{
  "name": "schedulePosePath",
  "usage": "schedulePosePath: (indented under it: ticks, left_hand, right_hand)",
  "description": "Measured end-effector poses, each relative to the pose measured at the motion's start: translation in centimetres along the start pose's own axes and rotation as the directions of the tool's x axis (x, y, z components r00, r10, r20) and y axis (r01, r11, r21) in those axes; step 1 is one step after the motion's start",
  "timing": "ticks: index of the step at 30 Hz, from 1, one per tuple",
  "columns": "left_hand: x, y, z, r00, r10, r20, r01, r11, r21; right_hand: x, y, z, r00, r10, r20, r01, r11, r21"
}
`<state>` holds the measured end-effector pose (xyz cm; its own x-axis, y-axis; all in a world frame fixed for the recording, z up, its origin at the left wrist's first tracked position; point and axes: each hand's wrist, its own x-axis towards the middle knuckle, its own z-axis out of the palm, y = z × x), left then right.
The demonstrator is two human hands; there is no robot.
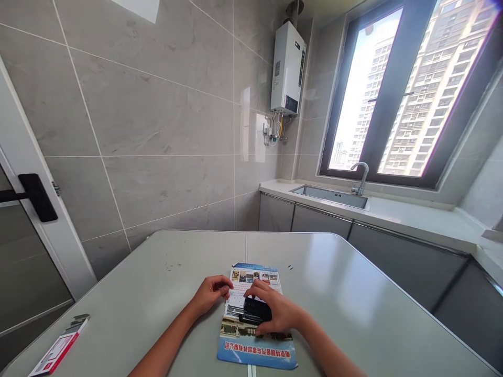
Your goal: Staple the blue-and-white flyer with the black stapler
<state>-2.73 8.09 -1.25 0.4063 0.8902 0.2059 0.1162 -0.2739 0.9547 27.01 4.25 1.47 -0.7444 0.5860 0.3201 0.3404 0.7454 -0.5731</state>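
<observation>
A black stapler (pixel 257 310) with a silver metal end lies across a printed brochure (pixel 257 360) on the table. My right hand (pixel 275 309) is closed around the stapler's black body from the right, fingers over the top and thumb below. The metal end points left. My left hand (pixel 214 291) is at the brochure's left edge, with its fingers curled and the fingertips close together. Whether they pinch the paper or something small cannot be made out. The brochure shows small photos near its far end and a blue band with red lettering near me.
The pale table (pixel 334 324) has a seam down its middle. Small dark bits (pixel 173 267) and small silvery bits (pixel 290 267) lie on it. A red-and-white box (pixel 58 350) is at the left edge. Beyond stand a counter with a sink (pixel 330 196) and a door (pixel 51 235).
</observation>
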Motion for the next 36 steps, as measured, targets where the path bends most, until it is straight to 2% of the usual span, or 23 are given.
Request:
schedulePosePath:
  ticks: [5, 9, 14, 17, 20, 22, 28, 32, 36]
  left_hand:
    - [-0.2, 0.5, 0.2, 0.999, 0.027, 0.035, -0.026, 1.0, -0.017]
    - [-0.5, 0.9, 0.3, 0.994, 0.079, 0.081, -0.075, 0.996, -0.051]
    - [-0.7, 1.0, 0.2, 0.998, 0.045, 0.036, -0.043, 0.997, -0.058]
    - [-0.7, 1.0, 0.2, 1.0, 0.025, -0.014, -0.025, 1.0, 0.0]
    - [-0.7, 1.5, 0.6, 0.996, 0.066, -0.053, -0.058, 0.989, 0.139]
    - [-0.9, 1.9, 1.1, 0.997, 0.073, -0.031, -0.066, 0.978, 0.197]
    - [-1.4, 2.5, 2.5, 0.994, 0.058, 0.097, -0.08, 0.969, 0.233]
    - [-1.5, 2.2, 2.7, 0.995, 0.04, 0.087, -0.065, 0.95, 0.304]
    - [-1.5, 1.8, 2.7, 0.992, 0.045, 0.116, -0.078, 0.951, 0.301]
  right_hand:
    - [-1.2, 0.1, -0.4, 0.997, 0.077, 0.016, -0.076, 0.996, -0.05]
    - [-1.8, 0.5, -0.6, 0.988, 0.107, -0.107, -0.113, 0.992, -0.05]
    - [-1.6, 0.5, -0.6, 0.974, 0.072, -0.216, -0.084, 0.995, -0.045]
    - [-1.5, 0.6, -0.5, 0.976, 0.065, -0.207, -0.079, 0.995, -0.06]
    - [-1.4, 0.6, -0.4, 0.983, 0.06, -0.175, -0.074, 0.994, -0.08]
    - [-1.4, 0.6, -0.2, 0.986, 0.051, -0.161, -0.067, 0.993, -0.098]
    - [-1.3, 0.9, 0.1, 0.986, 0.028, -0.162, -0.042, 0.995, -0.085]
    - [-1.3, 1.0, 0.2, 0.988, 0.033, -0.151, -0.05, 0.993, -0.106]
    - [-1.3, 0.8, 0.2, 0.991, 0.026, -0.13, -0.041, 0.993, -0.115]
